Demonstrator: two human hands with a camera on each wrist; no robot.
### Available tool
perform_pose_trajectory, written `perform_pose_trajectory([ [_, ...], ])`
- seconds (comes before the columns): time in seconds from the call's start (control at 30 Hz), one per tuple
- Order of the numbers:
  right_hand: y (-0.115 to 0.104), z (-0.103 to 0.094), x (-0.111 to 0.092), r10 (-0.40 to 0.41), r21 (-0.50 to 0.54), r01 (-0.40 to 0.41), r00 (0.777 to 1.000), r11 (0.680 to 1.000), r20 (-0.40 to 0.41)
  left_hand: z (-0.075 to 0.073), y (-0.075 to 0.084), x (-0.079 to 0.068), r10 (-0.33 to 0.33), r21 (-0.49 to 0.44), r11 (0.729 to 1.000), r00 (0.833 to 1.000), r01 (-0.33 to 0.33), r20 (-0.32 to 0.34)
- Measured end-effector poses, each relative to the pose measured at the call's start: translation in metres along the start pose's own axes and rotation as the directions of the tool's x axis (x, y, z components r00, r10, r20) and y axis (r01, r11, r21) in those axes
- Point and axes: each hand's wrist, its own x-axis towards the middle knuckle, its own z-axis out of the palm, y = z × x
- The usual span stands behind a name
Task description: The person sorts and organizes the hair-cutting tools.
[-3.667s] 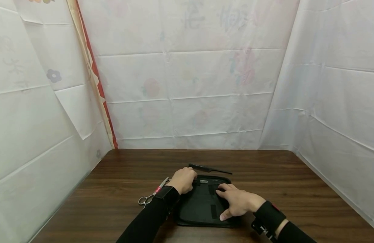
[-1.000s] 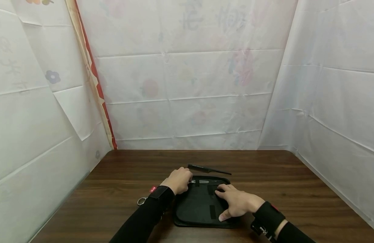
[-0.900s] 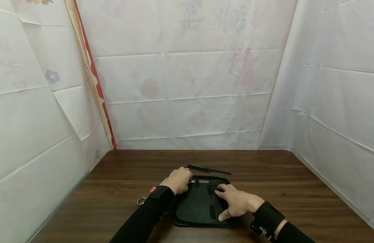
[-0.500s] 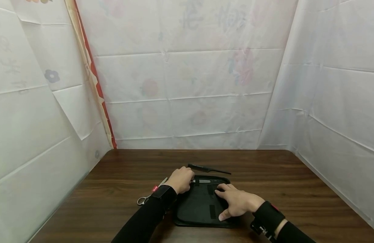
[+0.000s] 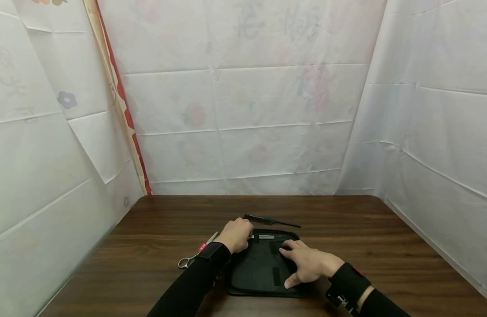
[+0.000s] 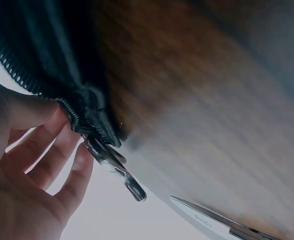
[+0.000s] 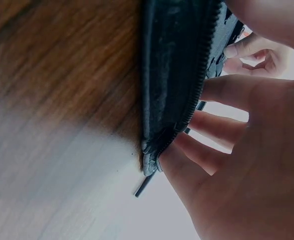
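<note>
A black zip case (image 5: 253,273) lies on the table, with dark bands across its upper face. My left hand (image 5: 236,234) is at the case's far left corner, fingers bent around a pair of metal scissors. Their silver blade (image 5: 266,237) lies under a small black band along the far edge. In the left wrist view, the metal handle (image 6: 118,170) sticks out past the zip corner beside the fingertips; the hand hides most of it from above. My right hand (image 5: 308,262) rests spread on the case's right side, fingertips along the zip edge in the right wrist view.
Another pair of scissors (image 5: 198,254) with a red tag lies left of the case, partly behind the left forearm. Beyond the far edge lies a black tail comb (image 5: 269,220). White sheets (image 5: 243,110) hang around the wooden table (image 5: 338,220).
Over the last second my left hand has shifted slightly right, and the blade tip has slid a little right under the band. More of the tagged scissors shows. My right hand stays put.
</note>
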Motion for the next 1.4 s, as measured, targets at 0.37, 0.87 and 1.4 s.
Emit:
perform_pose_trajectory([
  [0.37, 0.001, 0.001, 0.0, 0.01, -0.007, -0.01, 1.0, 1.0, 0.013, 0.003, 0.0, 0.0, -0.009, -0.013, 1.0, 1.0, 0.009, 0.004],
  [0.87, 0.001, 0.001, -0.002, -0.001, 0.003, 0.001, 1.0, 1.0, 0.005, 0.005, -0.019, -0.009, -0.012, -0.067, 0.998, 1.0, 0.011, -0.019],
  [1.4, 0.002, 0.001, -0.002, -0.016, 0.005, 0.016, 1.0, 1.0, -0.008, -0.003, -0.018, -0.013, -0.045, -0.133, 0.99, 0.997, 0.053, 0.061],
])
